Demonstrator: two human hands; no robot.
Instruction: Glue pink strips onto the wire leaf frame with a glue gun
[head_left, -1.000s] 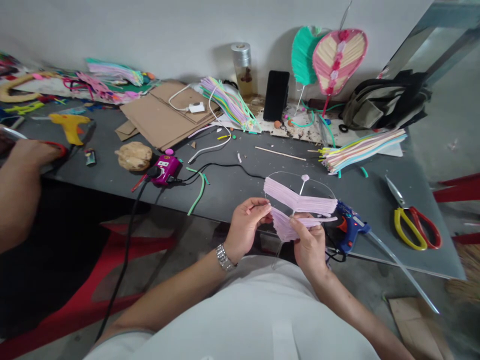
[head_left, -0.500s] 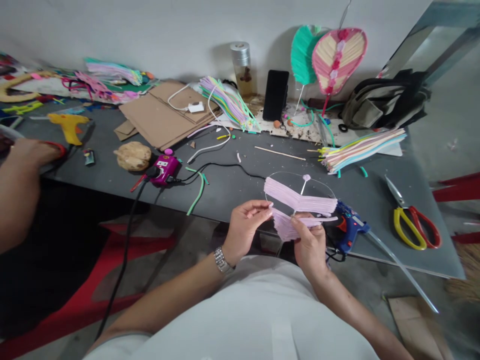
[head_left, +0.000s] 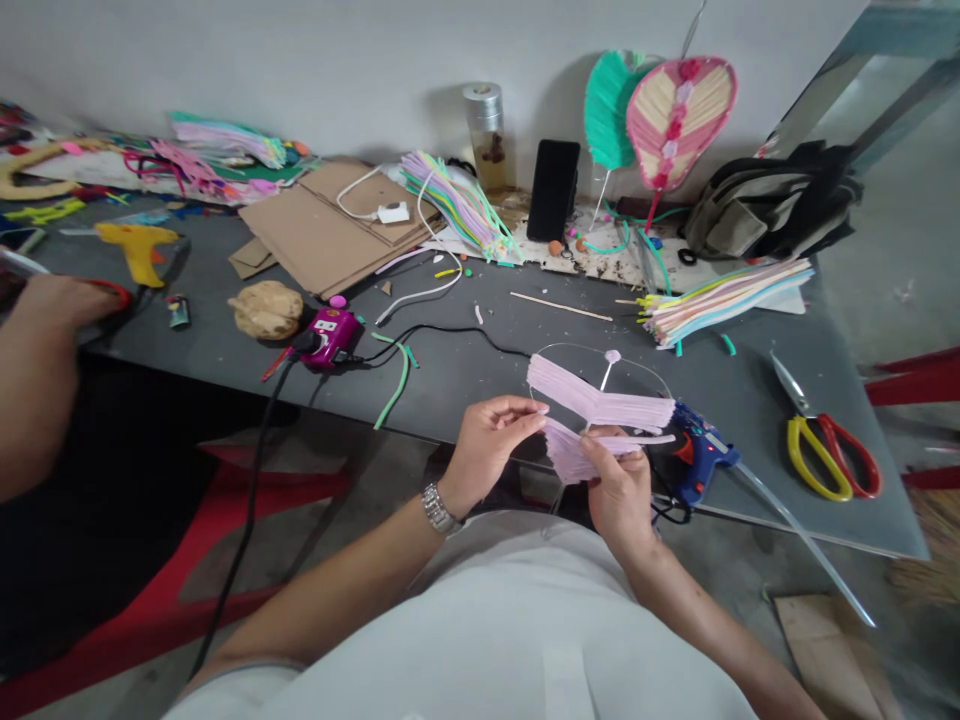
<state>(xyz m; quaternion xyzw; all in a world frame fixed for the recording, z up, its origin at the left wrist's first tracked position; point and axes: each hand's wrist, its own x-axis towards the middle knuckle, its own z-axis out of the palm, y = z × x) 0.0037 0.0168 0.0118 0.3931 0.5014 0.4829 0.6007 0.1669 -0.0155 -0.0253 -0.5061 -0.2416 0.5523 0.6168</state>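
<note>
A wire-framed fan [head_left: 636,410] with two bands of pink pipe cleaners hangs over the table's front edge; its thin wire outline curves round the top to a small pink tip. My right hand [head_left: 621,490] is closed on the fan's lower band, thumb on top at the centre. My left hand [head_left: 487,445], with a metal watch on the wrist, pinches the left end of a pink pipe cleaner at the band's upper edge. That strip's other end sticks out to the right past my right thumb. A blue glue gun [head_left: 705,455] lies just right of the fan.
Scissors [head_left: 814,430] lie at the right. Pipe cleaner bundles [head_left: 727,300], cardboard [head_left: 330,230], a phone [head_left: 553,190] and two finished fans [head_left: 679,120] are at the back. A purple power socket [head_left: 326,338] with cords sits left. Another person's hand [head_left: 60,300] is far left.
Very little differs. My left wrist has shifted slightly to the left, while its pinch and my right hand's hold on the fan stay the same.
</note>
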